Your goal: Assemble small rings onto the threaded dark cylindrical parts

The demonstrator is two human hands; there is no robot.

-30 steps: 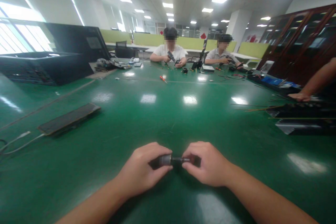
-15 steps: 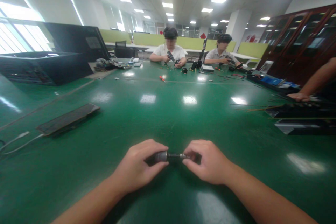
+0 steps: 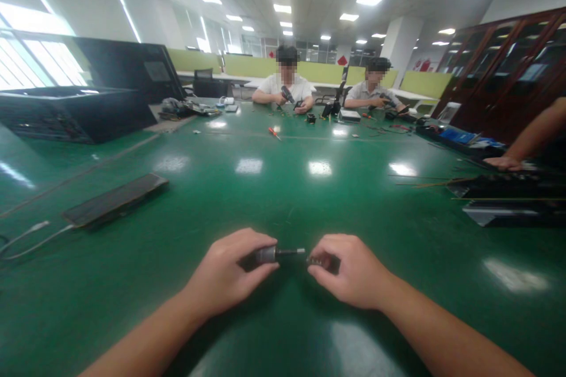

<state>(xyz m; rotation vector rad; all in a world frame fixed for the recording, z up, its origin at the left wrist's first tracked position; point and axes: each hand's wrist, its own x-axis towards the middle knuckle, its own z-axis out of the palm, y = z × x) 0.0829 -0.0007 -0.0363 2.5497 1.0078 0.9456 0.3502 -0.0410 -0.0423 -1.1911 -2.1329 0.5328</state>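
Low in the middle of the head view, my left hand (image 3: 241, 262) is closed around a grey cylindrical piece with a thin dark shaft (image 3: 266, 255). The shaft points right and ends in a pale tip. Facing it, my right hand (image 3: 354, 271) pinches a small reddish-brown piece with a shiny ridged end (image 3: 319, 261); the fingers hide most of it. A narrow gap separates the shaft's tip from this piece. Both hands are just over the green tabletop (image 3: 265, 206).
To the left lies a long dark flat bar (image 3: 115, 200) with a white cable. Dark metal parts (image 3: 508, 212) and another person's hand (image 3: 504, 162) are at the right. A red screwdriver (image 3: 274, 133) lies farther back, before two seated people holding power drills.
My left hand has moved slightly left and up, drawing the shaft away from the piece in my right hand. The shaft's pale tip now shows. My right hand has stayed in place.
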